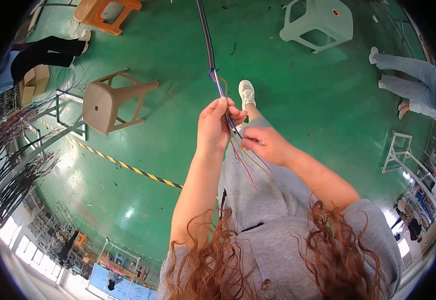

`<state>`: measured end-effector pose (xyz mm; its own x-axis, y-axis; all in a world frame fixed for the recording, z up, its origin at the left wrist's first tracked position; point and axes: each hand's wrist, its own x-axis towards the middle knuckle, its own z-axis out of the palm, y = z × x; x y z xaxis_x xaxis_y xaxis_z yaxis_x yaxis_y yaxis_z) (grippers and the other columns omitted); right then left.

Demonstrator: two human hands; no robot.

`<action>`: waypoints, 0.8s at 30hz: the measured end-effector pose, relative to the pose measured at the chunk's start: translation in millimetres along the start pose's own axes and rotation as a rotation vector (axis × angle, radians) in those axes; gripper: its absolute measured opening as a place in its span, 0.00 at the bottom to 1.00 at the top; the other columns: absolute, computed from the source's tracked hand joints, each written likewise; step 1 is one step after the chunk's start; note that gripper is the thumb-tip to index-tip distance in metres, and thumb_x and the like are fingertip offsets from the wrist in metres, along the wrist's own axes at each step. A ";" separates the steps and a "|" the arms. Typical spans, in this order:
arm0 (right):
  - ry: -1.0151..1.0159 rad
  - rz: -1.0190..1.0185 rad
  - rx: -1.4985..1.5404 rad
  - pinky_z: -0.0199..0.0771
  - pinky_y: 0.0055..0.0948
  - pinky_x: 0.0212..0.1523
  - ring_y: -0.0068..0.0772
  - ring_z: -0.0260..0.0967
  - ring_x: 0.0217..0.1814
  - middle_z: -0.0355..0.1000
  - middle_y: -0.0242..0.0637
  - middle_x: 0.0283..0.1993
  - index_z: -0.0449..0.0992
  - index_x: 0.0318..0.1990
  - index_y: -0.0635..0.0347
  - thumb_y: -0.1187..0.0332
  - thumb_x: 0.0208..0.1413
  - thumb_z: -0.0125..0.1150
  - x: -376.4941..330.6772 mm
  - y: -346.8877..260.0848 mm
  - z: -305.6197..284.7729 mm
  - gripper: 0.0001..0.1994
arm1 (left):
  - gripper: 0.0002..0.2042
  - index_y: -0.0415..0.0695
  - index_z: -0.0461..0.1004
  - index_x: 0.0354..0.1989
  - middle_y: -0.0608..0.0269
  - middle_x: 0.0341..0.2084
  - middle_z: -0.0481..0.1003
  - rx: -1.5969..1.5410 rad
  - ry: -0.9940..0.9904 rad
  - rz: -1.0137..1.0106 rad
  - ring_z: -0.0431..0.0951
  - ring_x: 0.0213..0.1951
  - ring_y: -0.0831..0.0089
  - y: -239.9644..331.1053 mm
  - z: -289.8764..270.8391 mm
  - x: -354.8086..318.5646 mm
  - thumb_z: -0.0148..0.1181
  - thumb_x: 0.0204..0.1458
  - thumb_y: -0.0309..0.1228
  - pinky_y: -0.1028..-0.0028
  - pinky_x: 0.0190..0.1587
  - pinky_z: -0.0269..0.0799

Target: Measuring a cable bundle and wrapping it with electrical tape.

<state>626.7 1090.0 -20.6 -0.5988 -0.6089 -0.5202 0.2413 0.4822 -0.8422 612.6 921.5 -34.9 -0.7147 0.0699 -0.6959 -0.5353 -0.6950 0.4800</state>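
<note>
A thick black cable comes down from the top edge, its outer jacket ending just above my hands. Out of that end runs a bundle of thin coloured wires, among them red, blue, white and brown ones. My left hand pinches this bundle between thumb and fingers a short way below the jacket. Beneath it the loose wire ends fan out over my grey trousers, with red, yellow and dark ones showing. At their right side my right hand is closed, fingertips on one of the dark wires.
On the green floor stand a tan stool at left, an orange stool and a pale green stool farther off. Bundles of dark wires hang on a rack at far left. People stand at both sides. Yellow-black tape crosses the floor.
</note>
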 end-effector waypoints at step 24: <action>-0.050 0.185 1.055 0.75 0.29 0.35 0.32 0.73 0.32 0.72 0.40 0.33 0.62 0.33 0.59 0.63 0.62 0.47 -4.6 14.5 22.7 0.10 | 0.10 0.39 0.69 0.31 0.64 0.21 0.72 -0.032 0.109 0.070 0.78 0.27 0.68 -4.1 4.5 5.4 0.47 0.60 0.33 0.69 0.34 0.78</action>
<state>650.3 1085.6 -33.6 -0.4588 -0.6189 -0.6375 0.8776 -0.2032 -0.4343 608.9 927.9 -38.3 -0.6960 -0.0565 -0.7158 -0.4699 -0.7179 0.5136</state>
